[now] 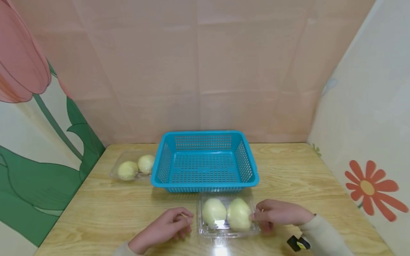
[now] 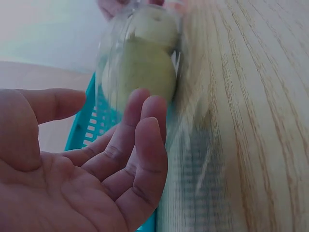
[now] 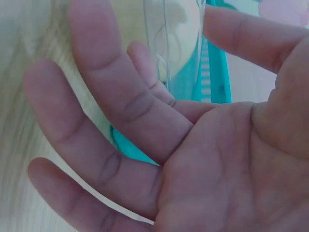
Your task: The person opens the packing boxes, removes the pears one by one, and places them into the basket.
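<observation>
In front of the basket stands a clear plastic box point(image 1: 229, 234) holding two pale yellow-green round fruits point(image 1: 239, 214). My right hand point(image 1: 275, 212) is at the box's right side, with thumb and fingertips against or very near its wall. In the right wrist view its fingers point(image 3: 108, 166) are spread and gently bent; firm contact cannot be made out. My left hand point(image 1: 166, 224) hovers left of the box, a small gap away. The left wrist view shows its fingers point(image 2: 149, 159) relaxed, holding nothing. Behind the box sits a blue-green perforated plastic basket point(image 1: 205, 185) with nothing in it.
Another clear box point(image 1: 125, 155) with two similar fruits point(image 1: 127, 170) lies left of the basket, close to its side. All of it rests on a wood-grain table point(image 1: 96, 213), with a pinkish cloth backdrop point(image 1: 198, 71) behind and painted panels at both sides.
</observation>
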`<state>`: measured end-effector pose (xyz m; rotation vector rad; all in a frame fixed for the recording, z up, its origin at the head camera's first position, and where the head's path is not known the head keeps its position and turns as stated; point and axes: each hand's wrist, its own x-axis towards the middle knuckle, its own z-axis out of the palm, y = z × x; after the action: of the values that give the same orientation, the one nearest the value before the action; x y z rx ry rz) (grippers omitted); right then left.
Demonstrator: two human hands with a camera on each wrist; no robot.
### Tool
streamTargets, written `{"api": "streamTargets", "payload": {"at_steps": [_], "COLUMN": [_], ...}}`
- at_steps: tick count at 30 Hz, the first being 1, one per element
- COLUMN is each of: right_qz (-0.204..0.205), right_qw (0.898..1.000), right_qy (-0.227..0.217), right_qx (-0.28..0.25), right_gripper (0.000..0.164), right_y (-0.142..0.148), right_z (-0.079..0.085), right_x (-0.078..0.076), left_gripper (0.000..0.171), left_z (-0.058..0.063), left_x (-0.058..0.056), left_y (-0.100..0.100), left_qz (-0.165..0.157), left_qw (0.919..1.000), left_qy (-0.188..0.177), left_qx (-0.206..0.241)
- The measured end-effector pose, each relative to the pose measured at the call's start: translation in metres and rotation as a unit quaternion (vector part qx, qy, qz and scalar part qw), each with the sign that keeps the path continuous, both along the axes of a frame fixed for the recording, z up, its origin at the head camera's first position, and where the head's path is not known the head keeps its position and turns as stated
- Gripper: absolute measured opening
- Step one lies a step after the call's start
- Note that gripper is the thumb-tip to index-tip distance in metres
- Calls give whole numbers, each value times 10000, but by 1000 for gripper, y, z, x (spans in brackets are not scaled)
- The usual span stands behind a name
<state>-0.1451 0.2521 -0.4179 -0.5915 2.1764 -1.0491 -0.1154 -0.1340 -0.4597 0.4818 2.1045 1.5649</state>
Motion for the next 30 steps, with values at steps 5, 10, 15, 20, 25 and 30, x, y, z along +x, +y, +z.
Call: {"api": "streamTargets", "payload": {"at_steps": [5, 10, 15, 20, 25, 30], "right_qz": [-17, 44, 80, 62, -29, -113], "right_qw": [10000, 9999, 9998, 10000, 10000, 9999], "right_qy": [-59, 66, 143, -3, -81, -42], "right_qx": [1, 83, 146, 29, -5, -7], "right_gripper": [37, 40, 42, 38, 36, 38], "right_y": [-18, -29, -35, -37, -38, -39], "right_z": [-3, -4, -2, -2, 0, 1], "right_x": [1, 2, 3, 2, 4, 8], "left_gripper": [38, 33, 29, 28, 28, 30], "left_z": [-1, 2, 5, 5, 4, 5], "left_x": [-1, -1, -2, -5, -6, -5], "left_y": [1, 0, -3, -4, -5, -5], "left_qz": [81, 247, 300, 275, 290, 332], "left_qw": [9999, 9996, 9994, 9994, 9993, 9990], "left_qy": [-90, -78, -81, -73, -124, -166], "left_qx": [82, 138, 129, 179, 221, 231]}}
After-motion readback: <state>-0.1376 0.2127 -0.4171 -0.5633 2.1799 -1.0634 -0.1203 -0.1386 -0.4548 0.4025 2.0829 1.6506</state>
